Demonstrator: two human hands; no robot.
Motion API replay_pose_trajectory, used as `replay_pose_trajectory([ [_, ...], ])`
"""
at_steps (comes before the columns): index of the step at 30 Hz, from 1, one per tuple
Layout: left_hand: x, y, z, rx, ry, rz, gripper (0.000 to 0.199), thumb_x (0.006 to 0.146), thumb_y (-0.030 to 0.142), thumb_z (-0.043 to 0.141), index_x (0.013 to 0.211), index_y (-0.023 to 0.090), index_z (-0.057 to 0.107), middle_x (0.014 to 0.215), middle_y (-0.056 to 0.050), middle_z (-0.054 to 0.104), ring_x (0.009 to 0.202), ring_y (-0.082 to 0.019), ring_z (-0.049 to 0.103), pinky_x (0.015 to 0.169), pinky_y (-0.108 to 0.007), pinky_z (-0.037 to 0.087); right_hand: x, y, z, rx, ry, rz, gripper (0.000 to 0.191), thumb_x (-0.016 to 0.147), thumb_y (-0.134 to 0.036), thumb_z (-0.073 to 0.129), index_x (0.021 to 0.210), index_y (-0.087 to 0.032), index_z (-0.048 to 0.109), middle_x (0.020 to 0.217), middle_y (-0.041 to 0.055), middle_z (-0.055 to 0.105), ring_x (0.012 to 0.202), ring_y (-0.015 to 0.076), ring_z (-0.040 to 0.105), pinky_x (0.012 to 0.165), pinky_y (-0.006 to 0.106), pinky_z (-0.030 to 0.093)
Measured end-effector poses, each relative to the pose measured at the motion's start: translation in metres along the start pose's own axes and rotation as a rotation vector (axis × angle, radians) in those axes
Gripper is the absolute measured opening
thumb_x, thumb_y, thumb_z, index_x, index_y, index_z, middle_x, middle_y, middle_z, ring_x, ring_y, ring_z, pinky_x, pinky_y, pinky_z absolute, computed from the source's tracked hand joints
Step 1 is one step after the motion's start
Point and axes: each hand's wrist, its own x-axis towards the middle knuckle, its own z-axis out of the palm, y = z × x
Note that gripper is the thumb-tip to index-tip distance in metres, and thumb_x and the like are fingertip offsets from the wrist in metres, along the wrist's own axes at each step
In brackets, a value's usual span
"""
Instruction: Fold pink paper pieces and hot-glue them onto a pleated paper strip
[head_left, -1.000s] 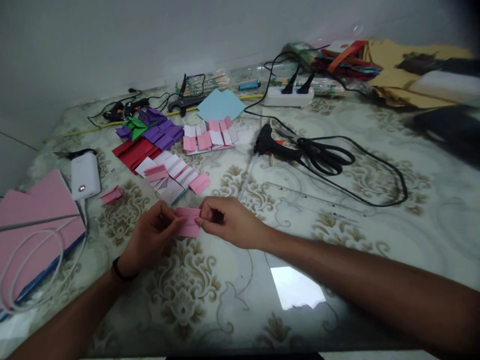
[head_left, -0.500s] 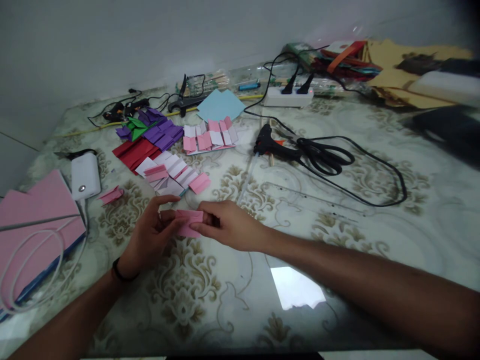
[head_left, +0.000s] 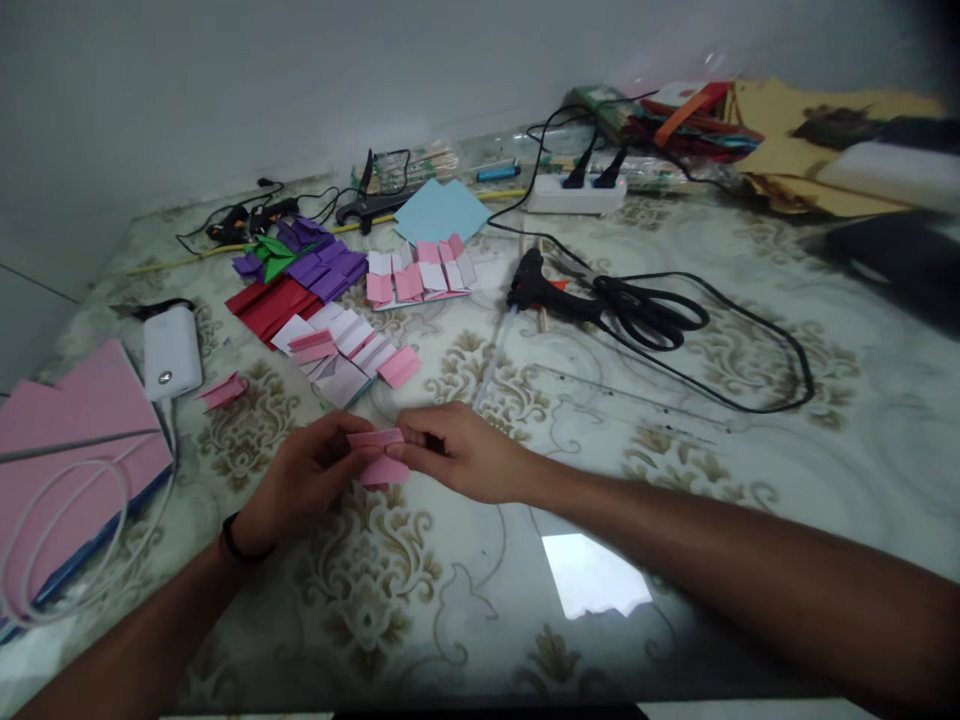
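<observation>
Between my two hands is a small piece of folded pink paper (head_left: 384, 468), bent along a crease so its lower flap hangs toward me. My left hand (head_left: 311, 470) pinches its left side, thumb in front and fingers behind. From the right, my right hand (head_left: 457, 450) grips the other edge between thumb and curled fingers. Just beyond lie folded pink and white paper pieces (head_left: 349, 350), and a single folded pink piece (head_left: 225, 391) rests to the left. Farther back are red folded paper (head_left: 274, 305) and purple folded paper (head_left: 328, 268).
A black glue gun (head_left: 551, 290) with a coiled cord lies right of centre, near a clear ruler (head_left: 637, 398). Behind it stands a white power strip (head_left: 577, 195). At left are a white power bank (head_left: 172, 352) with its cable and pink sheets (head_left: 82, 420).
My left fingers, raised before, have closed down onto the pink paper. Its top edge now folds up and the lower flap tips toward me.
</observation>
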Motion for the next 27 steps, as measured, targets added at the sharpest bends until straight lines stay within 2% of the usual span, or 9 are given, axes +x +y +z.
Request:
replay_pose_trajectory([
  [6,-0.0015,0.0017,-0.0009,0.048,0.051,-0.001,0.030,0.094,0.045,0.064,0.107,0.019,0.068,0.066,0.003,0.063,0.055,-0.006,0.050,0.051,-0.015,0.038,0.0017,-0.0009,-0.0023,0.082,-0.001,0.044,0.047,0.100,-0.046,0.055,0.066,-0.017,0.041,0.060,-0.0064,0.037,0.058,0.0053,0.036,0.057,0.020,0.028],
  [10,-0.0025,0.0006,0.0022,-0.074,0.037,-0.021,0.036,0.095,0.045,0.064,0.121,0.020,0.063,0.066,0.004,0.063,0.049,-0.005,0.044,0.046,-0.014,0.033,0.0021,-0.0005,-0.0026,0.086,0.014,0.051,0.048,0.100,-0.046,0.055,0.065,-0.017,0.039,0.059,-0.0064,0.036,0.058,0.0055,0.035,0.056,0.020,0.027],
  [14,-0.0027,-0.0022,0.0042,-0.081,0.088,0.007,0.030,0.090,0.044,0.070,0.108,0.021,0.065,0.074,0.002,0.066,0.056,-0.006,0.053,0.049,-0.015,0.039,0.0012,0.0009,-0.0004,0.018,0.030,0.035,0.042,0.099,-0.039,0.055,0.066,-0.017,0.043,0.059,-0.0067,0.038,0.056,0.0054,0.035,0.057,0.020,0.027],
  [16,-0.0029,-0.0035,0.0038,-0.011,0.068,0.020,0.027,0.089,0.043,0.071,0.104,0.021,0.065,0.075,0.002,0.066,0.059,-0.006,0.055,0.050,-0.015,0.040,0.0006,0.0018,0.0007,-0.050,-0.001,0.013,0.037,0.097,-0.036,0.058,0.068,-0.017,0.046,0.060,-0.0066,0.042,0.056,0.0053,0.037,0.058,0.021,0.027],
  [19,-0.0033,-0.0039,0.0033,0.044,0.016,0.049,0.026,0.090,0.039,0.071,0.109,0.022,0.066,0.081,0.002,0.068,0.062,-0.006,0.058,0.053,-0.015,0.044,-0.0001,0.0023,0.0013,-0.125,-0.033,-0.004,0.032,0.097,-0.034,0.059,0.072,-0.016,0.049,0.061,-0.0060,0.045,0.057,0.0057,0.039,0.060,0.021,0.026],
  [22,-0.0040,-0.0029,0.0046,-0.027,0.013,0.067,0.023,0.090,0.037,0.072,0.106,0.023,0.063,0.082,0.002,0.068,0.064,-0.006,0.060,0.054,-0.015,0.047,-0.0002,0.0014,0.0010,-0.119,-0.035,0.017,0.032,0.098,-0.035,0.057,0.073,-0.016,0.050,0.062,-0.0054,0.046,0.058,0.0062,0.039,0.060,0.022,0.025],
  [27,-0.0051,-0.0019,0.0075,-0.187,0.011,-0.029,0.030,0.091,0.038,0.071,0.110,0.023,0.054,0.079,0.002,0.071,0.062,-0.009,0.066,0.051,-0.014,0.047,0.0006,-0.0003,0.0003,-0.036,0.001,0.044,0.039,0.099,-0.040,0.056,0.069,-0.017,0.045,0.060,-0.0062,0.042,0.057,0.0064,0.038,0.059,0.021,0.027],
])
